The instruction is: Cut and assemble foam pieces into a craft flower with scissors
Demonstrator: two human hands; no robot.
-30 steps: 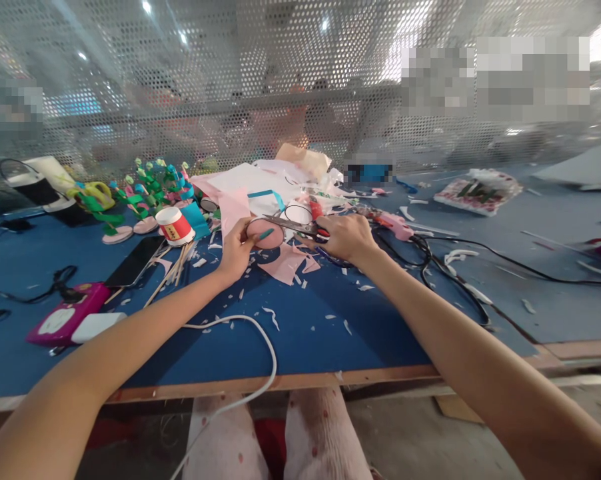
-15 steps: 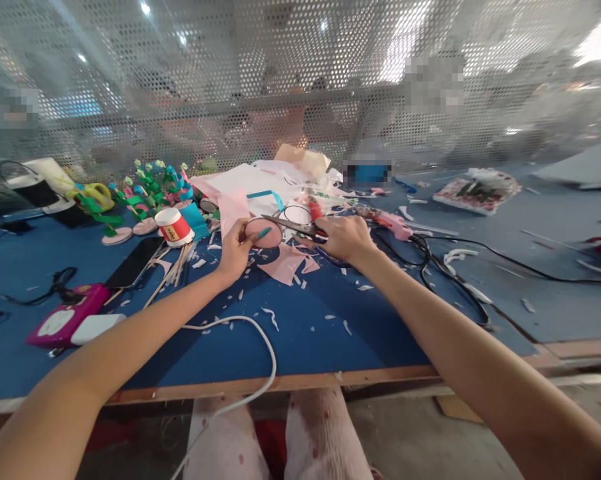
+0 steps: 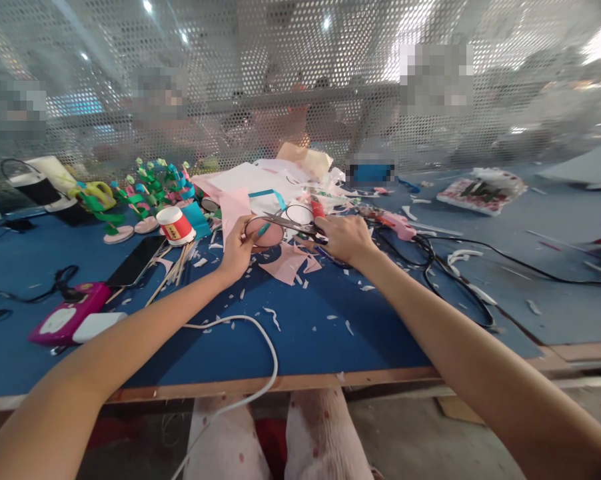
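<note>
My left hand (image 3: 236,252) pinches a round pink foam piece (image 3: 267,235) just above the blue table (image 3: 300,327), fingers closed on its left edge. My right hand (image 3: 344,237) grips a pair of scissors (image 3: 293,225) by the handles. The blades point left and lie across the top of the pink piece. Pink offcuts (image 3: 286,261) lie directly beneath both hands.
A pile of paper and foam sheets (image 3: 260,181) lies behind the hands. To the left are a small red-and-white cup (image 3: 175,225), wooden sticks (image 3: 176,263), a black phone (image 3: 133,261), green foam figures (image 3: 145,190) and a pink device (image 3: 68,320). A pink glue gun (image 3: 394,225) and black cables (image 3: 455,273) lie right.
The hands stay in place. The scissors' blades have shifted slightly over the pink piece, which has turned a little in my left hand.
</note>
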